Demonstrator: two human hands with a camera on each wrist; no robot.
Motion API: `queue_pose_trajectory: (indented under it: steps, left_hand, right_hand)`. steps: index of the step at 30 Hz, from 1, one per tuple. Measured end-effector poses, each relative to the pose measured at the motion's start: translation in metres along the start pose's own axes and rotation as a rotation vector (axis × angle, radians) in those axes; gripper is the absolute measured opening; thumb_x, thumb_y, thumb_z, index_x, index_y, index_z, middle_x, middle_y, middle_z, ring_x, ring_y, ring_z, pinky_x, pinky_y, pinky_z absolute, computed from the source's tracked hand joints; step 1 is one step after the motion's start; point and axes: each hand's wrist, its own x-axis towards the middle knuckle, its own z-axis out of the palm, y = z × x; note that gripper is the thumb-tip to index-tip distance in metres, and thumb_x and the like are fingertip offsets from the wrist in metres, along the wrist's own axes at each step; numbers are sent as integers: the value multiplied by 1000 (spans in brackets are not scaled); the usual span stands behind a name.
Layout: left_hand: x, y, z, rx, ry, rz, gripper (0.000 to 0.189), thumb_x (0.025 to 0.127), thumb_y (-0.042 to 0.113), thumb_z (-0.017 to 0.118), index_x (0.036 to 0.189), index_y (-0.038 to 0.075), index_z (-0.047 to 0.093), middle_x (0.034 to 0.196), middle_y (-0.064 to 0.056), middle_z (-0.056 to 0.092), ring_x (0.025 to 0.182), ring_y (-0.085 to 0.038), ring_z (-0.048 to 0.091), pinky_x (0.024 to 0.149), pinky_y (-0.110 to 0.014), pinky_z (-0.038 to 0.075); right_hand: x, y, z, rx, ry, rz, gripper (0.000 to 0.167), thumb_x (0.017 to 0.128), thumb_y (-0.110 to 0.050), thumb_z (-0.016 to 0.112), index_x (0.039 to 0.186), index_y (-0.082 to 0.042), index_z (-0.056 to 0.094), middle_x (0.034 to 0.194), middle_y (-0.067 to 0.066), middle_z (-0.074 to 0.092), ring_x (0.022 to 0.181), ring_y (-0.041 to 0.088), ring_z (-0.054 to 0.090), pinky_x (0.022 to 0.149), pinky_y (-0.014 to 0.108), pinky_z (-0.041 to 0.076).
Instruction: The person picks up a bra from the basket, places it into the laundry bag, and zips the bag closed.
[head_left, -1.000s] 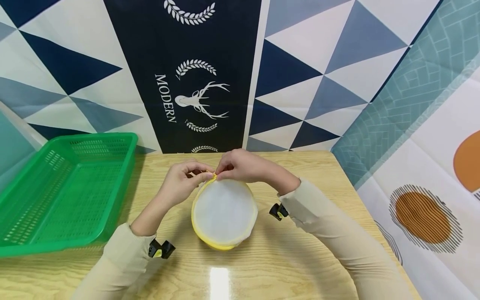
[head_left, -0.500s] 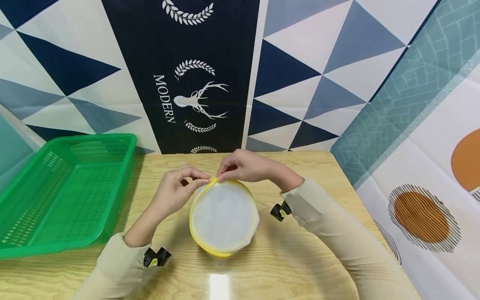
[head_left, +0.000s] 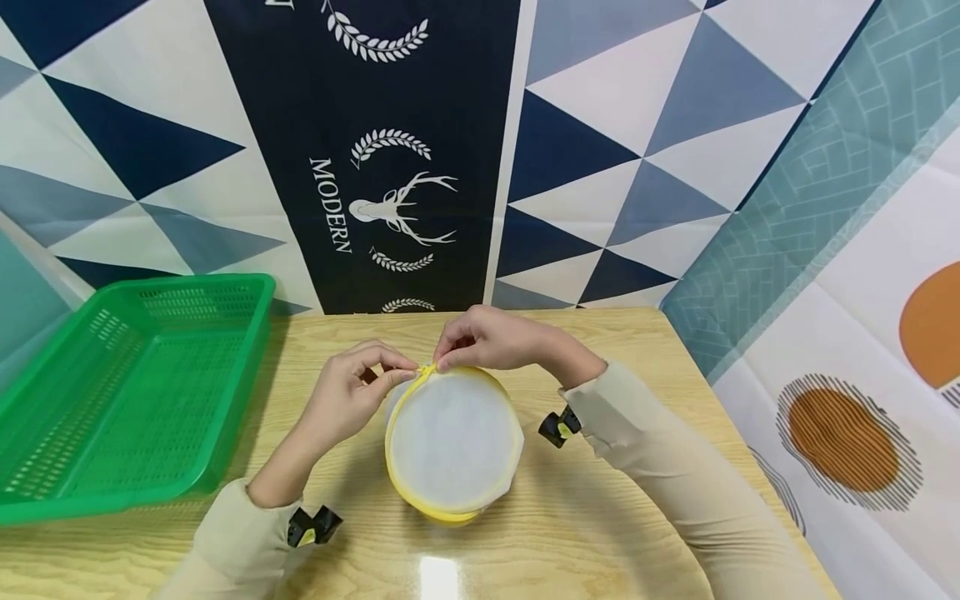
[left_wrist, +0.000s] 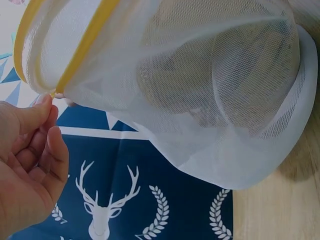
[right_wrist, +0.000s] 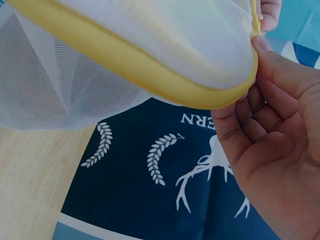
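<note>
A white mesh laundry bag [head_left: 456, 442] with yellow trim is held up by its far edge, its round end facing the head camera. My left hand [head_left: 347, 393] pinches the yellow edge at the zipper end [left_wrist: 53, 93] between thumb and forefinger. Close beside it, my right hand [head_left: 491, 337] grips the yellow trim [right_wrist: 150, 75], thumb on top and fingers curled beneath. In the left wrist view the netting [left_wrist: 225, 165] hangs in a rounded pouch, with a darker, wood-toned area showing through. A zipper pull is too small to make out clearly.
A green plastic basket [head_left: 202, 467] with perforated walls stands at the left of the wooden table [head_left: 600, 533]. Behind the table's far edge rises a patterned cloth backdrop [head_left: 405, 100]. Another printed cloth [head_left: 847, 333] lies along the right side.
Both hands and the bag sit slightly lower in the head view. The left hand has shifted a little left of the right, while both keep their grip on the yellow edge.
</note>
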Motion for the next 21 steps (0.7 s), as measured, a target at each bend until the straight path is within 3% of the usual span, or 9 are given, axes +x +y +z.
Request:
queue_pose_trajectory:
  steps: [8, 11, 16, 21]
  left_hand:
    - [9, 3, 1, 65, -79, -88, 8, 85, 22, 69, 89, 18, 72, 90, 5, 69, 76, -7, 58, 61, -22, 47]
    - [13, 5, 0, 115, -101, -71, 10, 85, 21, 68, 93, 15, 73, 92, 2, 69, 75, -9, 58, 61, -22, 48]
    - [19, 6, -3, 195, -110, 22, 14, 85, 17, 68, 97, 11, 73, 94, -2, 69, 71, -11, 54, 60, -22, 47]
    - [24, 6, -2, 195, -112, 25, 14, 86, 17, 67, 98, 12, 73, 94, 0, 70, 70, -10, 53, 59, -21, 46]
  right_hand:
    - [-2, 7, 5, 7, 49, 61, 13, 91, -17, 62, 96, -9, 71, 86, 1, 66, 71, 10, 53, 64, 21, 47]
    - [-1, 7, 8, -5, 77, 75, 13, 91, -18, 62, 97, -10, 70, 88, 1, 66, 72, 10, 54, 66, 21, 48]
    - [0, 6, 10, 3, 102, 95, 15, 91, -17, 62, 100, -9, 69, 89, 2, 66, 73, 10, 55, 68, 21, 49]
    - [1, 6, 8, 21, 103, 145, 16, 90, -19, 63, 101, -9, 69, 85, 1, 66, 71, 10, 54, 66, 22, 47]
